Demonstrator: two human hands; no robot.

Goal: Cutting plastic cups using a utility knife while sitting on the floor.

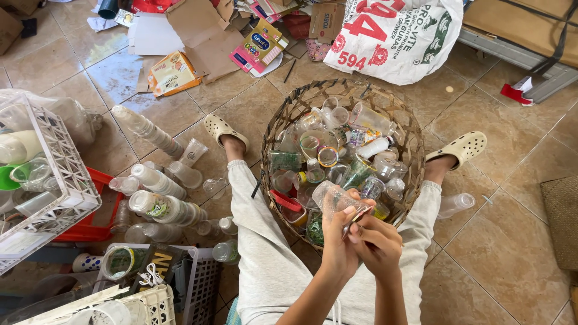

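1. Person seated on tiled floor (494, 253), legs either side of a woven basket (283, 117). Both hands raised over the basket's near rim.
2. Left hand (337, 238): fingers curled around a clear plastic cup (331, 198), gripping it from below/side. Cup is crumpled-looking, tilted, mouth toward the other hand, held above the basket contents, not resting in them.
3. Right hand (376, 241): fingertips pinched at the cup's rim area, on what looks like a thin foil/film lid edge (356, 218). Exact pinch point partly hidden by fingers; can't tell if lid is partly lifted.
4. Step in hand, as judged: stripping the seal/lid off one cup while the other hand steadies it. Looks like mid-peel, not finished.
5. Next move likely calls for: firm hold w/ left hand so the soft cup doesn't collapse, steady pull w/ right hand along the rim so film comes off whole.
6. Around: basket full of mixed clear cups, small bottles, lids. Stacked cups (159, 207) lie in rows on floor to person's left, near a white crate (66, 174) and a red tray (90, 229). Printed white sack (397, 42) and flattened cardboard (205, 36) beyond the basket. One loose bottle (456, 203) beside the right leg.
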